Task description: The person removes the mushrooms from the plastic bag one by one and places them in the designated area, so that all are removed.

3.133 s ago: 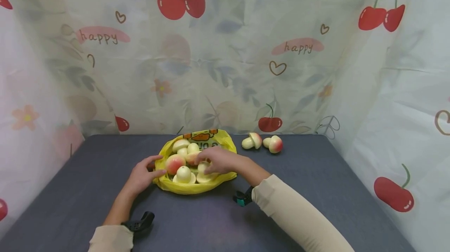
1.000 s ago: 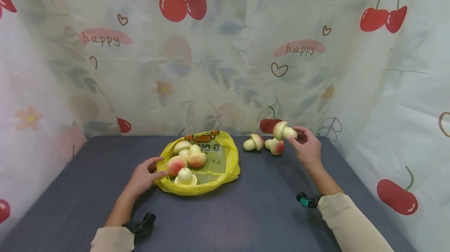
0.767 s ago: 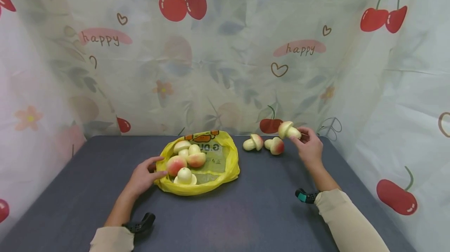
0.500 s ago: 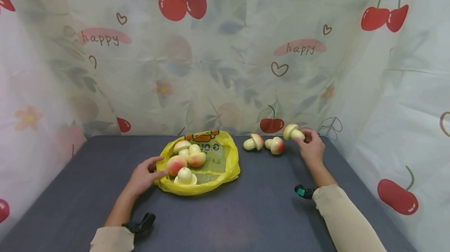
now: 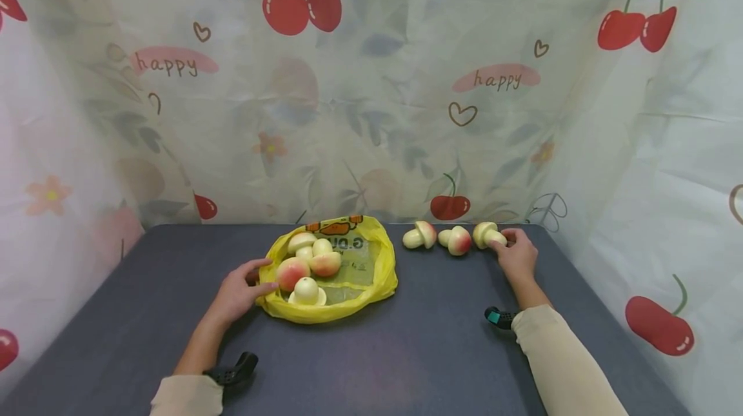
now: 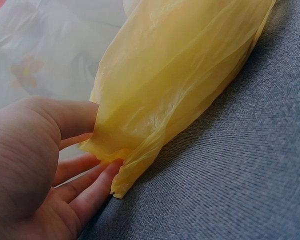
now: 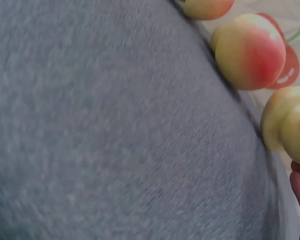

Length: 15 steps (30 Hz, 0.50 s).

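At the back right of the table, my right hand (image 5: pixel 518 256) pinches the pale stem of a toy mushroom (image 5: pixel 483 233) with a cream and pink cap. It lies at the end of a row with two more mushrooms, one in the middle (image 5: pixel 458 240) and one at the left (image 5: pixel 422 235). My left hand (image 5: pixel 237 288) holds the left rim of a yellow plastic bag (image 5: pixel 380 267), its thumb and fingers around the thin edge in the left wrist view. Inside the open bag sit several mushrooms, among them a pink-capped one (image 5: pixel 293 273) and a stem-up one (image 5: pixel 306 291).
A dark grey cloth covers the table (image 5: pixel 371 364). Right behind its back edge hangs a curtain (image 5: pixel 371 113) printed with cherries and hearts, which also closes off both sides. The mushroom row lies close to that back edge.
My right hand has taken a mushroom out of the bag, carried it right and lowered it to the table beside the other two. The left hand has stayed at the bag's rim.
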Available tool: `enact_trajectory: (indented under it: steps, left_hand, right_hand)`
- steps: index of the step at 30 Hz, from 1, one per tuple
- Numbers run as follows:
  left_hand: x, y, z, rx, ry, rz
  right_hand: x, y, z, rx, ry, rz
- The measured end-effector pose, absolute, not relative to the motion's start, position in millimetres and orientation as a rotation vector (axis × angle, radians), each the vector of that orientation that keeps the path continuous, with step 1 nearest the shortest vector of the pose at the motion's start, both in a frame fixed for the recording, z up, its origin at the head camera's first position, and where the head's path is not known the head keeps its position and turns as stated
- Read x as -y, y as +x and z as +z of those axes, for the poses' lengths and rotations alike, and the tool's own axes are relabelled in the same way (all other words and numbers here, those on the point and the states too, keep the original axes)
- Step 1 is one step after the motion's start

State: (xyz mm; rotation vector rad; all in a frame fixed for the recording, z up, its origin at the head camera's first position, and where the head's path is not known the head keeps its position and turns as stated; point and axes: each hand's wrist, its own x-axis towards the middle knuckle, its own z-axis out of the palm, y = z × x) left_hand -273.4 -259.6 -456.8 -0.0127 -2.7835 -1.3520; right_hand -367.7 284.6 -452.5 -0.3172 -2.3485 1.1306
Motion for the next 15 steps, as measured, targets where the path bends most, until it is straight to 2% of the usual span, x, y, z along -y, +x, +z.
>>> enact_trajectory:
  steps: [15]
  left_hand:
    - [260.0, -274.7, -457.5, 2.785, -0.008, -1.329]
  right_hand:
    - [-286.7, -367.6, -456.6, 2.528, -0.373, 1.045]
